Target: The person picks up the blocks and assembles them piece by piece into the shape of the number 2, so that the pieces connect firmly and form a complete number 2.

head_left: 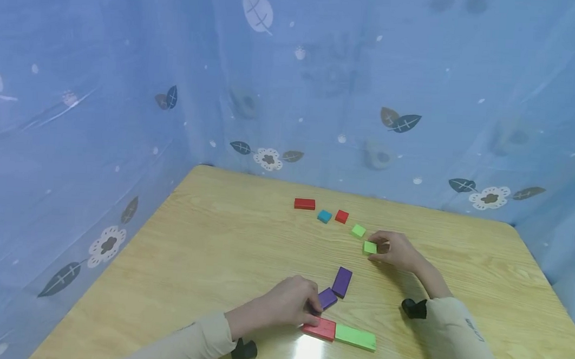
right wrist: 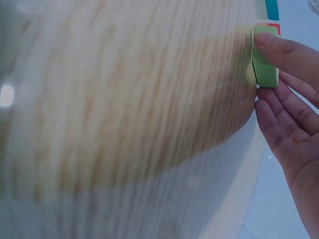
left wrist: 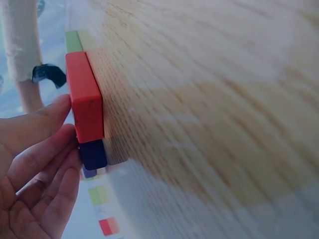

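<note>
My right hand [head_left: 397,251] pinches a small light green block [right wrist: 266,57] between thumb and fingers at the tabletop. Another light green block [head_left: 358,230] lies just beyond it. My left hand [head_left: 288,303] rests at the joint of a red block [left wrist: 83,94] and a dark purple block [left wrist: 92,155], its thumb touching the red one and its fingers, loosely bent, at the purple one. A long green block [head_left: 355,337] adjoins the red block's right end. Two purple blocks [head_left: 341,282] run away from the left hand's fingers, their nearer end partly hidden.
At the back lie a red block [head_left: 304,203], a blue block [head_left: 324,216] and a small red block [head_left: 342,216]. All stand on a wooden table [head_left: 217,224]. Blue patterned curtains [head_left: 322,83] hang behind and left of it.
</note>
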Demonstrator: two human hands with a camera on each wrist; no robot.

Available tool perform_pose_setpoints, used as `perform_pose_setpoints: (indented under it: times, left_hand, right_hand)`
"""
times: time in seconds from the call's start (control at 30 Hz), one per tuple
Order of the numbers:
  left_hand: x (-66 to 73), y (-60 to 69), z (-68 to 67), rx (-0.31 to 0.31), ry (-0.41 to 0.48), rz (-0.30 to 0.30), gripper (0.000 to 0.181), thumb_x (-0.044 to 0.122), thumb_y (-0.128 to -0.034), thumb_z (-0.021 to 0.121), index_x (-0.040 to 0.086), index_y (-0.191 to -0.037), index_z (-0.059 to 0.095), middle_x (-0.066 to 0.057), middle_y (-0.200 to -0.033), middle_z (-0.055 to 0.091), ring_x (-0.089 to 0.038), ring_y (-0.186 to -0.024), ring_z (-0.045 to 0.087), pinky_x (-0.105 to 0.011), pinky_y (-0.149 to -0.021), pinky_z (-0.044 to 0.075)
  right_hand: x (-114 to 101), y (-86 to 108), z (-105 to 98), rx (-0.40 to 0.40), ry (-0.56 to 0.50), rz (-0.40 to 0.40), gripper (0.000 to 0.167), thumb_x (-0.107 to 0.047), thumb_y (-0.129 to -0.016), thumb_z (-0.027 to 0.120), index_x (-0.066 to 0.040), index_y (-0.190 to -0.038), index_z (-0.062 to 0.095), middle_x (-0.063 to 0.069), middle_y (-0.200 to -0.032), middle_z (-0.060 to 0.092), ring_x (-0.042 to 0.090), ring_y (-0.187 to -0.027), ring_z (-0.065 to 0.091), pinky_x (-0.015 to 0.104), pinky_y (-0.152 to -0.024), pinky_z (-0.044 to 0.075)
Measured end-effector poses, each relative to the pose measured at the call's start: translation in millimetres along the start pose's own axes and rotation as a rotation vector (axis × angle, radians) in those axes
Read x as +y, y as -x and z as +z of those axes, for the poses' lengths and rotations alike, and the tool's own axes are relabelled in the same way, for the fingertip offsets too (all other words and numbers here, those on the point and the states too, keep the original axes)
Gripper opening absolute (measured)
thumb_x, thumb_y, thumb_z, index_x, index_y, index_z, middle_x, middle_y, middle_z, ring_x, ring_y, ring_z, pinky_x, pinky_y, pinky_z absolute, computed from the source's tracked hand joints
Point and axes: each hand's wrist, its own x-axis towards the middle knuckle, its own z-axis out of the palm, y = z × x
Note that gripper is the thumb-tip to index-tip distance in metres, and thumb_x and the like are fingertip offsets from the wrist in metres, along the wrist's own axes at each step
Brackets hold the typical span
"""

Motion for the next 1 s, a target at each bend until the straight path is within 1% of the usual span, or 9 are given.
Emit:
perform_pose_setpoints:
  times: [0.07, 0.2, 0.3, 0.43, 0.6, 0.83, 1.0]
  left_hand:
    - [0.6, -1.1, 0.1, 0.002, 0.0, 0.007, 0.018, 0.029, -0.0729, 0.084, 0.019, -0.087, 0.078, 0.015, -0.074, 0.061, 0.006, -0.065, 0.049, -0.008, -0.06, 0.036]
    - [1.2, -1.7, 0.2, 0.001, 0.003, 0.006, 0.018, 0.028, -0.0726, 0.084, 0.018, -0.086, 0.078, 0.015, -0.074, 0.061, 0.006, -0.065, 0.05, -0.008, -0.059, 0.036]
    - [1.2, -1.8, 0.2, 0.002, 0.001, 0.005, 0.018, 0.029, -0.0725, 0.084, 0.019, -0.086, 0.078, 0.015, -0.074, 0.061, 0.006, -0.065, 0.049, -0.008, -0.059, 0.036]
    - [0.8, -1.4, 0.0, 0.003, 0.004, 0.001, 0.018, 0.029, -0.0723, 0.084, 0.019, -0.086, 0.078, 0.015, -0.074, 0.061, 0.006, -0.065, 0.049, -0.008, -0.06, 0.037]
    - [0.3, -1.2, -0.2, 0.0, 0.004, -0.007, 0.018, 0.029, -0.0725, 0.084, 0.019, -0.086, 0.078, 0.015, -0.074, 0.061, 0.006, -0.065, 0.048, -0.008, -0.06, 0.036]
    - [1.1, -0.5, -0.8, 0.002, 0.005, -0.007, 0.018, 0.029, -0.0724, 0.084, 0.019, -0.086, 0.078, 0.015, -0.074, 0.061, 0.007, -0.064, 0.047, -0.009, -0.059, 0.036]
    - [1.7, -0.8, -1.2, 0.004, 0.007, -0.002, 0.018, 0.028, -0.0721, 0.084, 0.018, -0.086, 0.078, 0.015, -0.075, 0.061, 0.006, -0.064, 0.048, -0.008, -0.059, 0.036]
  right_hand:
    - [1.9, 2.2, -0.9, 0.001, -0.007, 0.009, 0.03, -0.006, -0.077, 0.079, 0.002, -0.102, 0.066, 0.014, -0.1, 0.066, 0.03, -0.091, 0.065, 0.034, -0.075, 0.055]
    - [2.8, 3.3, -1.8, 0.007, -0.001, 0.005, 0.028, -0.005, -0.078, 0.078, 0.003, -0.102, 0.067, 0.018, -0.102, 0.066, 0.032, -0.092, 0.066, 0.035, -0.076, 0.055]
    - [1.2, 3.1, -2.6, 0.024, 0.0, -0.004, 0.029, -0.005, -0.077, 0.079, 0.003, -0.102, 0.068, 0.021, -0.104, 0.066, 0.034, -0.093, 0.066, 0.035, -0.076, 0.055]
    - [-2.3, 2.7, -3.9, 0.042, -0.024, 0.0, 0.029, -0.006, -0.076, 0.08, 0.003, -0.102, 0.069, 0.022, -0.105, 0.066, 0.035, -0.093, 0.067, 0.034, -0.075, 0.055]
    - [-6.9, 1.8, -6.3, 0.047, -0.044, -0.017, 0.03, -0.004, -0.074, 0.08, 0.003, -0.102, 0.07, 0.021, -0.104, 0.067, 0.033, -0.09, 0.067, 0.033, -0.074, 0.055]
    - [-11.5, 1.9, -7.4, 0.05, -0.022, -0.065, 0.029, -0.006, -0.074, 0.081, 0.002, -0.1, 0.071, 0.016, -0.095, 0.07, 0.028, -0.082, 0.068, 0.031, -0.072, 0.055]
    - [-15.3, 2.1, -6.9, 0.049, -0.045, -0.078, 0.029, -0.003, -0.074, 0.08, 0.003, -0.101, 0.07, 0.017, -0.098, 0.07, 0.027, -0.084, 0.067, 0.032, -0.075, 0.055]
